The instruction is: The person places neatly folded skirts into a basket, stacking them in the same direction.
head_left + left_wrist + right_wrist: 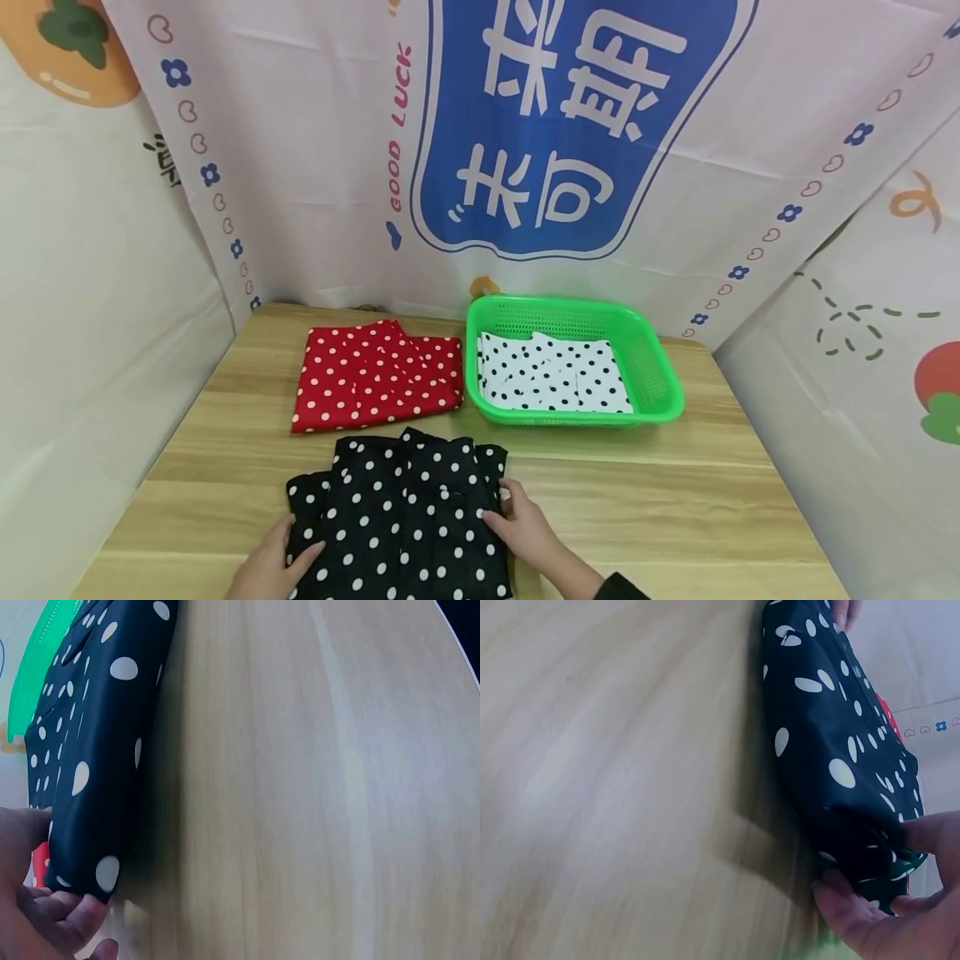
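A folded black garment with white polka dots [412, 525] lies at the near side of the wooden table. My left hand [273, 562] grips its left edge, thumb on top; in the left wrist view the fingers [64, 919] curl beneath a corner. On the opposite edge, my right hand [525, 527] pinches the cloth between thumb and fingers, which the right wrist view also shows [907, 907]. The garment's nearest part runs out of the head view. Behind it is a folded red garment with white dots [375, 375], touched by neither hand.
A green plastic basket [660, 392] stands at the back right, holding a folded white garment with black dots [551, 375]. Printed cloth [322, 167] hangs behind the wooden table [660, 508] and along both sides.
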The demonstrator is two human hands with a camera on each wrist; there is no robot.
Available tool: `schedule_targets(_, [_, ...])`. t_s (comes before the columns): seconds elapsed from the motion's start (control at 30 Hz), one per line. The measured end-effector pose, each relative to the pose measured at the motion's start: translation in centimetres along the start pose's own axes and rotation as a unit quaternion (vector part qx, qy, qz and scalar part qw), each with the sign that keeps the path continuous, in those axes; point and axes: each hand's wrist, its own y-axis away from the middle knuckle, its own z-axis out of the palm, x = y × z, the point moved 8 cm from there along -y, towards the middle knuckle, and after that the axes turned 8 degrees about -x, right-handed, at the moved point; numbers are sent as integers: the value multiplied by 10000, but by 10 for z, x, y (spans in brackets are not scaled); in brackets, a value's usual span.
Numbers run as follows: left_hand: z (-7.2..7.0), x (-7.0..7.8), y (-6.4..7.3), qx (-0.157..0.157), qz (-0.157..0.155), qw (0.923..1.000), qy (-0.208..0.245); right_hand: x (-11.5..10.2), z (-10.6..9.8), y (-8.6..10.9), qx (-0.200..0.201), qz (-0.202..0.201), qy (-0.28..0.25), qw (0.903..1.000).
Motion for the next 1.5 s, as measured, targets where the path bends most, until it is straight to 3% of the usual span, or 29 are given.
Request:
schedule_targets(0.2, [3, 5, -1, 39, -74, 9998, 170, -1, 3, 2, -2, -237, -249, 9994])
schedule_targets(0.6, [-34, 37, 28, 625, 718, 9945, 447, -35, -20, 15, 283, -900, -162, 9954])
schedule_targets(0.83, [-52, 58, 44, 738, 900, 9919, 505, -58, -39, 18, 550, -1332, 139, 9895])
schedule_targets(1.2, [-64, 76, 53, 964, 1250, 9874, 128, -69, -55, 21, 601, -1311, 163, 9894])
schedule_targets(1.5, [-65, 83, 54, 861, 1020, 9908, 238, -72, -65, 25, 702, -1303, 80, 9889])
